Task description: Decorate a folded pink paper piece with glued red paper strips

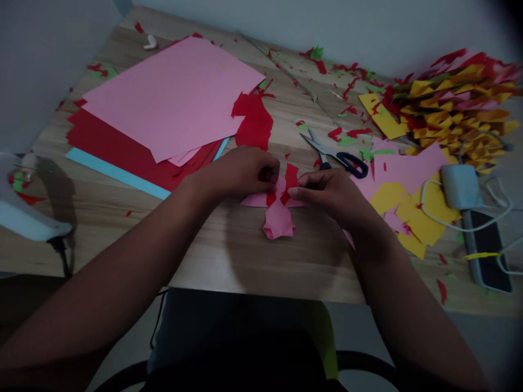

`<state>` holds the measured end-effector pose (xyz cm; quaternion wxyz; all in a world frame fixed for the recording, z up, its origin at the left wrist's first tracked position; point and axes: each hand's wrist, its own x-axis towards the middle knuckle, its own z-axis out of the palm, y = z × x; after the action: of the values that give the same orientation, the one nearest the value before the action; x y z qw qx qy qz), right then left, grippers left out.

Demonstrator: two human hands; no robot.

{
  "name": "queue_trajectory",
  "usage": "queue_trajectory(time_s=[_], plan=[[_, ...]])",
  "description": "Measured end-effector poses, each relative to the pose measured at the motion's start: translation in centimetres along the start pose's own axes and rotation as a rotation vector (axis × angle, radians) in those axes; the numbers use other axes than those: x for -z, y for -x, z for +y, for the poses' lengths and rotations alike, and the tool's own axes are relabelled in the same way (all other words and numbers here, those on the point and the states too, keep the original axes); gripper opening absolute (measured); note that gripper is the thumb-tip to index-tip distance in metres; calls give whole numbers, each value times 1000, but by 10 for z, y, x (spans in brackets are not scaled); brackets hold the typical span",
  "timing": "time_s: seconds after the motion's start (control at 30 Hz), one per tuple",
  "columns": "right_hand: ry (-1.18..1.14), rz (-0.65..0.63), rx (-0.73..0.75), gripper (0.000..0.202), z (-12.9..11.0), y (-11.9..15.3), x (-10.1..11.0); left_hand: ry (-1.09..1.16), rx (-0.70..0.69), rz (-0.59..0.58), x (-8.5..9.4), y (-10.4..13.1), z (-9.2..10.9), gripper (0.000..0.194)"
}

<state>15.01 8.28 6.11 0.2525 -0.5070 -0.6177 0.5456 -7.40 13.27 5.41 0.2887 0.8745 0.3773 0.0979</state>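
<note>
A folded pink paper figure (279,220) with a rounded end and wide side flaps lies on the table between my hands. My right hand (322,190) pinches a small red paper strip (291,177) against it, thumb and forefinger pressed together. Over the figure's left side bends my left hand (255,171), its fingers curled down and partly hidden; a second bit of red paper shows just below them. What those fingers grip I cannot make out. A larger torn red paper piece (255,122) lies just beyond my left hand. Open-bladed scissors (335,153) rest beyond my right hand.
Pink sheets (175,92) over red sheets (114,136) cover the table's left. Yellow cut pieces (425,215), a charger (461,186) and a phone (486,250) lie right. Folded papers (457,109) pile up behind. A white device (28,207) stands left; scraps are scattered around.
</note>
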Motion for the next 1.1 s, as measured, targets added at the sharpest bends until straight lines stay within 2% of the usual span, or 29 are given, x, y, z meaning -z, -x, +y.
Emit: queue_trajectory(time_s=[0.1,0.3,0.63,0.67,0.8,0.9,1.0,1.1], plan=[[42,-23,10,31,2,-2,-2,13,-4,16,-1,0,-1,10],[235,77,44,18,5,-8,-10,68,-1,46,-5,-2,-7,9],[388,157,77,13,10,-10,-11,56,-51,14,-1,0,-7,6],[401,169,76,14,10,-9,-10,57,-58,7,0,0,-8,6],[503,235,76,40,6,-5,-4,66,-73,-19,1,0,-8,8],[555,294,144,32,4,0,0,76,-66,-19,2,-1,-8,8],[557,204,232,14,5,2,-2,87,-50,-19,2,0,-7,9],[564,87,251,11,8,0,-7,88,-51,-18,2,-1,-8,9]])
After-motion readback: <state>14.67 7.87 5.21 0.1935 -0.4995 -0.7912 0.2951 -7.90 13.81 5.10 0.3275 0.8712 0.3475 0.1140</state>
